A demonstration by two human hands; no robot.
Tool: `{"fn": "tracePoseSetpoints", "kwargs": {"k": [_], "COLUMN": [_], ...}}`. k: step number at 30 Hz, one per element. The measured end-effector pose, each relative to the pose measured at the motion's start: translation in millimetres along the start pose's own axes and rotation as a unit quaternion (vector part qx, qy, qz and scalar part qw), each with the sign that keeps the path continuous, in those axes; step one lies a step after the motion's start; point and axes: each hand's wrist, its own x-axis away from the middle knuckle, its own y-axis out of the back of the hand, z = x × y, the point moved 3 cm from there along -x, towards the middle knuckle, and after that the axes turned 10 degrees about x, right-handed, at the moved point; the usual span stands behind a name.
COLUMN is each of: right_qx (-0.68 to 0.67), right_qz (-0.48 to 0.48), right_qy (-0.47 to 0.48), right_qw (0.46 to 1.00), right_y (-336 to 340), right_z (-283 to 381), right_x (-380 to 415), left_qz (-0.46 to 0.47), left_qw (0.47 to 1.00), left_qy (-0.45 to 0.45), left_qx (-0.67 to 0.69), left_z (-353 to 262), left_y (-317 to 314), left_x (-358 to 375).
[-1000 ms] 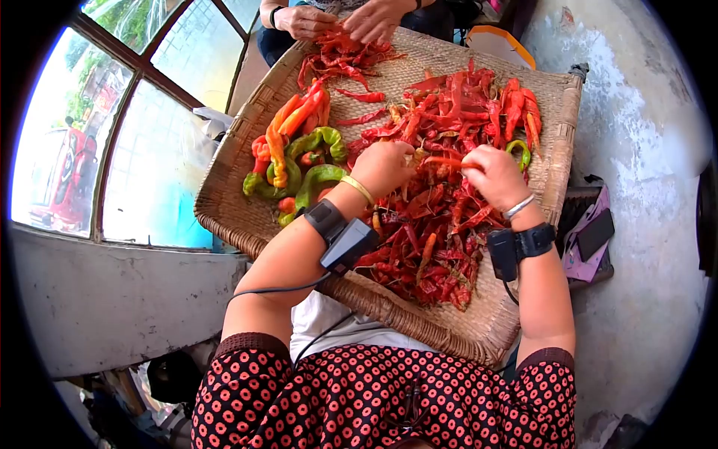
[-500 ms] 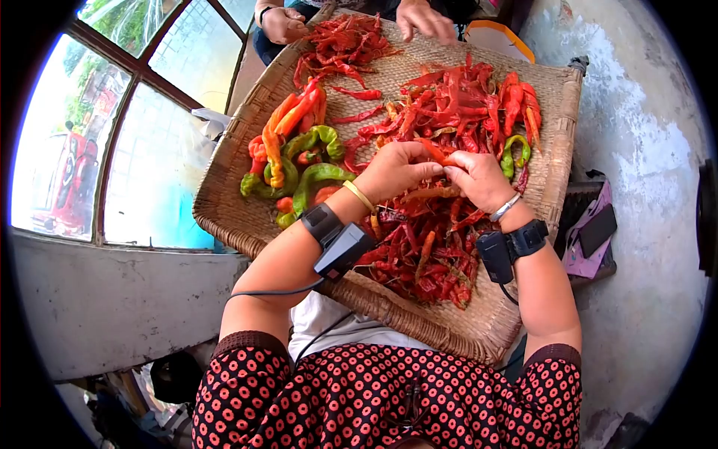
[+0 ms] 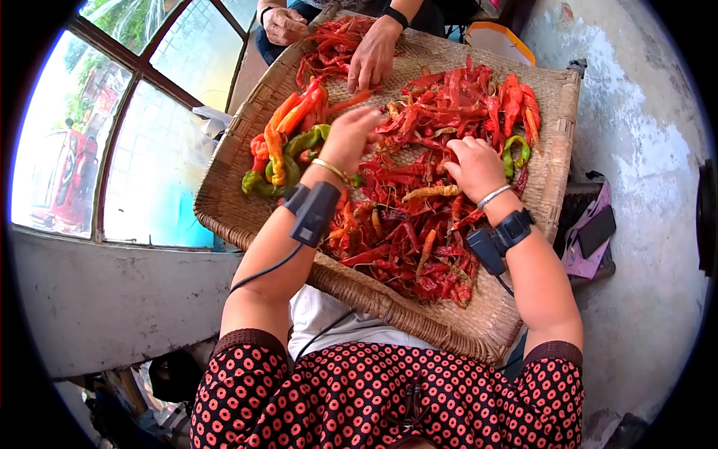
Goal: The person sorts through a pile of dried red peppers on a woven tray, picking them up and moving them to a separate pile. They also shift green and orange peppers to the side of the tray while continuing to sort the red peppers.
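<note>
Piles of wrinkled red peppers (image 3: 419,262) lie in a woven tray (image 3: 479,329). My left hand (image 3: 355,138) is over the left-centre of the tray, its fingers smeared by motion. Just beyond its fingertips is an orange-red pepper (image 3: 348,102); whether they touch is unclear. My right hand (image 3: 476,168) is low over the central pile, its fingers curled down onto the peppers, and what they hold is hidden. Below it lies a yellowish-orange pepper (image 3: 432,192). A green pepper (image 3: 516,156) rests to its right.
Another person's hand (image 3: 372,56) reaches down near the far red pile; their other hand (image 3: 286,26) is at the tray's far left edge. Larger orange and green peppers (image 3: 273,153) lie at the left. A window (image 3: 161,161) stands left, and a wall (image 3: 636,135) right.
My hands have moved apart, the left going left and away from the orange-red pepper pinched earlier between them. The other person's right-side hand has moved down and left over the tray.
</note>
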Motion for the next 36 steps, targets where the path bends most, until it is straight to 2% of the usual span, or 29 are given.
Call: {"fn": "tracePoseSetpoints", "kwargs": {"k": [2, 5, 7, 8, 10, 11, 12, 14, 18, 20, 21, 22, 23, 24, 26, 27, 28, 30, 32, 33, 34, 35, 36], "right_qx": [0.021, 0.037, -0.042, -0.042, -0.149, -0.183, -0.184, -0.271, -0.37, -0.396, -0.48, -0.559, -0.531, -0.531, -0.458, -0.391, -0.391, -0.24, -0.226, -0.213, -0.199, -0.18, -0.181], "right_qz": [0.012, 0.036, -0.01, -0.009, -0.055, -0.064, -0.063, -0.065, -0.049, -0.025, -0.012, 0.0, 0.053, 0.052, 0.155, 0.174, 0.174, 0.183, 0.179, 0.19, 0.199, 0.185, 0.186], "right_qy": [0.0, -0.005, -0.008, -0.007, 0.013, 0.026, 0.026, 0.036, -0.013, -0.012, -0.034, -0.055, -0.049, -0.05, -0.072, -0.072, -0.073, -0.028, -0.015, 0.001, 0.017, 0.044, 0.045], "right_qw": [1.0, 0.999, 0.999, 0.999, 0.987, 0.981, 0.981, 0.96, 0.928, 0.918, 0.877, 0.828, 0.844, 0.844, 0.872, 0.901, 0.901, 0.953, 0.957, 0.959, 0.959, 0.965, 0.965], "right_y": [-3.7, -6.3, -2.0, -0.6, 13.0, 21.0, 27.0, 37.2, 42.7, 36.3, 35.4, 34.3, 31.9, 29.7, 16.7, 14.7, 11.3, 4.5, 6.7, 7.8, 8.3, 8.6, 7.0], "right_z": [0.8, -3.4, -5.6, -5.3, -0.9, 2.6, 5.5, 9.2, 4.0, 0.5, 3.1, 4.2, 0.7, -2.0, -4.3, -3.6, -3.8, -3.0, 0.7, 3.2, 5.6, 8.1, 9.0], "right_x": [0.6, -0.5, -0.7, -0.9, -1.3, -1.1, -1.0, 0.3, 2.8, 3.2, 3.7, 4.4, 4.8, 3.9, 5.2, 5.8, 6.0, 5.8, 5.2, 5.2, 4.8, 4.7, 6.7], "left_qz": [0.062, 0.115, 0.172, 0.171, 0.226, 0.235, 0.235, 0.246, 0.244, 0.277, 0.277, 0.277, 0.275, 0.276, 0.244, 0.208, 0.162, 0.055, -0.042, -0.043, -0.078, -0.112, -0.059], "left_qw": [0.988, 0.976, 0.886, 0.887, 0.812, 0.82, 0.82, 0.774, 0.791, 0.802, 0.802, 0.845, 0.88, 0.88, 0.914, 0.921, 0.941, 0.974, 0.962, 0.962, 0.914, 0.833, 0.863], "left_qy": [-0.019, -0.024, -0.213, -0.213, -0.338, -0.293, -0.293, -0.392, -0.378, -0.314, -0.314, -0.254, -0.194, -0.194, -0.159, -0.169, -0.177, -0.151, -0.259, -0.259, -0.305, -0.338, -0.326], "left_qx": [-0.138, -0.183, -0.373, -0.373, -0.419, -0.432, -0.432, -0.431, -0.415, -0.425, -0.425, -0.381, -0.334, -0.334, -0.281, -0.284, -0.237, -0.161, -0.077, -0.078, -0.256, -0.424, -0.382], "left_z": [7.2, 27.5, 24.3, 25.9, 16.6, 15.6, 17.8, 19.7, 13.4, 12.9, 12.1, 12.8, 13.3, 11.4, 5.5, -4.1, -10.5, -27.9, -36.5, -33.9, -32.5, -29.2, -18.0], "left_y": [-14.6, -17.8, -26.8, -27.8, -40.8, -44.1, -44.2, -46.6, -50.0, -50.2, -50.7, -50.0, -48.9, -48.5, -44.3, -42.7, -39.4, -22.0, 0.8, 14.6, 28.8, 36.1, 32.8], "left_x": [2.6, -4.6, 5.5, 7.4, 22.4, 27.1, 26.2, 28.6, 32.9, 32.5, 33.7, 33.2, 32.3, 31.8, 27.1, 27.5, 24.8, 11.9, -3.9, -14.4, -23.7, -28.5, -26.2]}}
